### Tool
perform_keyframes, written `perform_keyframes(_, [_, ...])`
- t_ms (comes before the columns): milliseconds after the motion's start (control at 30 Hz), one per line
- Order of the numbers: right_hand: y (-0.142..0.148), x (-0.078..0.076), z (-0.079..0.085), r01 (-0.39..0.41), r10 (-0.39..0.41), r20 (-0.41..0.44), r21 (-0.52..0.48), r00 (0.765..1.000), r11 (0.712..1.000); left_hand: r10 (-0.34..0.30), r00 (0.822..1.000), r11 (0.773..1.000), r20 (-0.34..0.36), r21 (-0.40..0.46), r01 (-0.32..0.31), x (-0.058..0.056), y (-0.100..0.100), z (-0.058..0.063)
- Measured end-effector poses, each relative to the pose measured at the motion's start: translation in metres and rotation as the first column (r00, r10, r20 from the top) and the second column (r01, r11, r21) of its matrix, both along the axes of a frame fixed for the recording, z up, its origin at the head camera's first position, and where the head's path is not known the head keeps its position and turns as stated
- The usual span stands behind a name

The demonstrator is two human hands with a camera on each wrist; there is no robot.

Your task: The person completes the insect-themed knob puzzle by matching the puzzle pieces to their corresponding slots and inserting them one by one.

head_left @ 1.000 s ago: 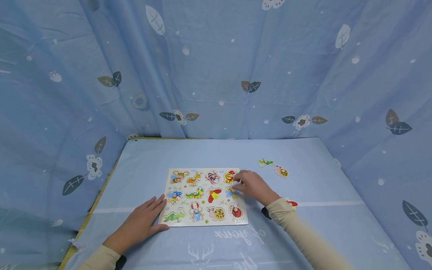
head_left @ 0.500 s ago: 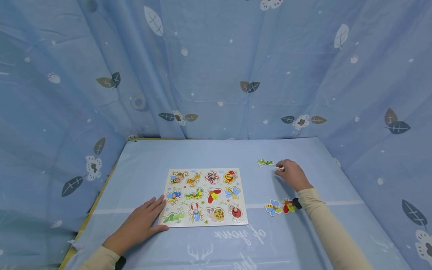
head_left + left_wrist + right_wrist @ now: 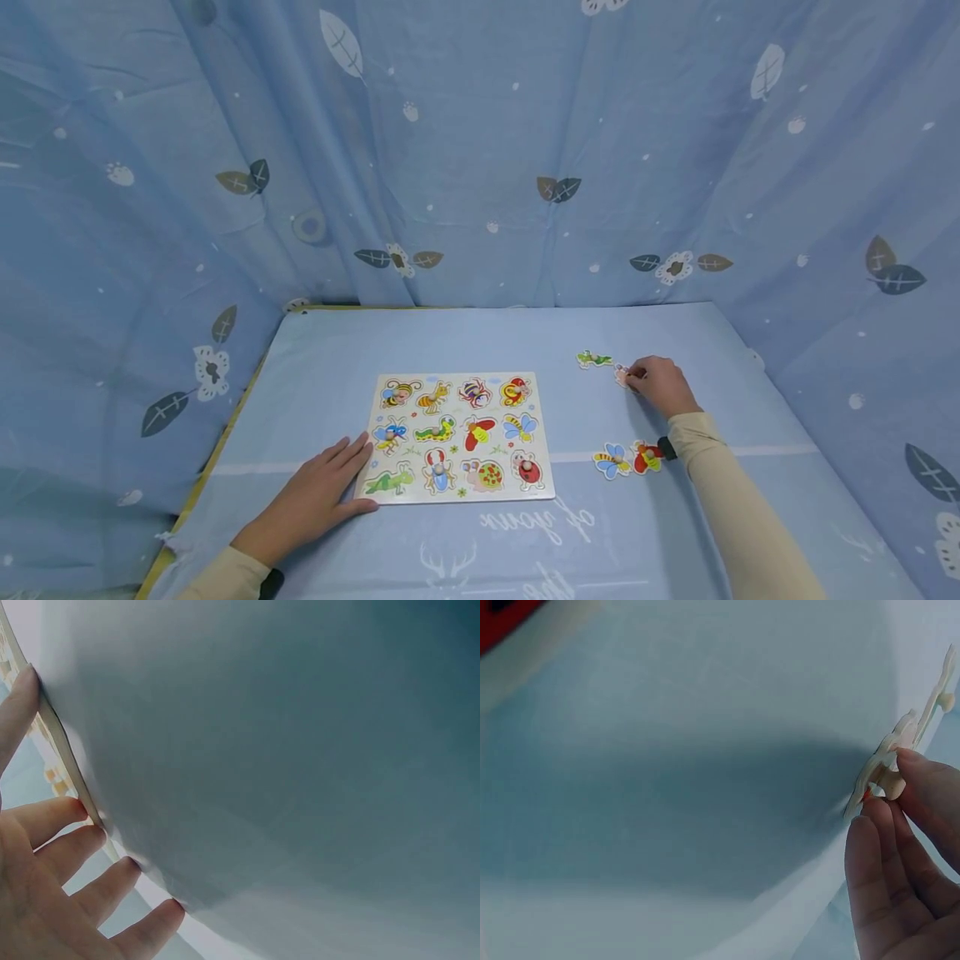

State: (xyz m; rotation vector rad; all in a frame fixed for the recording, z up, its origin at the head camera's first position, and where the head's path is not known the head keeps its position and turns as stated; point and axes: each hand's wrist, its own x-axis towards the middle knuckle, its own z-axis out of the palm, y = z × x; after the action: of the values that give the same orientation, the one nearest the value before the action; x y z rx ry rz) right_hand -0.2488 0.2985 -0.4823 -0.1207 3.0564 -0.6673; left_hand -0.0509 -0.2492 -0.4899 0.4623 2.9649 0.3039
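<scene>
My left hand [image 3: 311, 496] lies with fairly straight fingers at the left edge of a wooden insect puzzle board [image 3: 457, 497]; its fingertips touch that edge in the left wrist view. Right of the board, my right hand [image 3: 663, 387] pinches the wooden knob [image 3: 889, 783] of a snail puzzle piece [image 3: 866, 774] between thumb and fingers. In the head view, that hand covers most of the snail. Close to its left lies a green grasshopper puzzle piece [image 3: 594, 359].
Nearer me on the right lie a blue-winged bee piece [image 3: 612, 461] and a red-winged beetle piece [image 3: 647, 457], the latter beside my right wrist. A pale blue cloth [image 3: 465, 342] covers the table. Patterned curtains [image 3: 480, 150] enclose the back and sides.
From the board's upper right corner, my right hand has moved right to the snail piece and now grips its knob. The bee and beetle pieces have come into view. My left hand stays put.
</scene>
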Motion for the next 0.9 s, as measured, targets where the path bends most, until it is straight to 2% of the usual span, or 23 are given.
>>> perform_keyframes(200, [0.004,-0.001,-0.003,0.053,-0.051,0.033,-0.052,0.998,0.997,-0.001,1.000,1.000,-0.013,-0.005,0.001,-0.001,0.001,0.000])
perform_keyframes(367, [0.008,-0.003,-0.009,0.067,-0.064,0.042,-0.085,0.997,0.994,-0.007,1.000,1.000,-0.003,0.002,0.007,0.000,0.001,0.003])
perform_keyframes(900, [0.008,0.003,-0.006,0.016,-0.012,0.030,-0.127,0.999,0.992,-0.002,1.000,1.000,0.001,-0.004,0.002,-0.002,-0.001,-0.003])
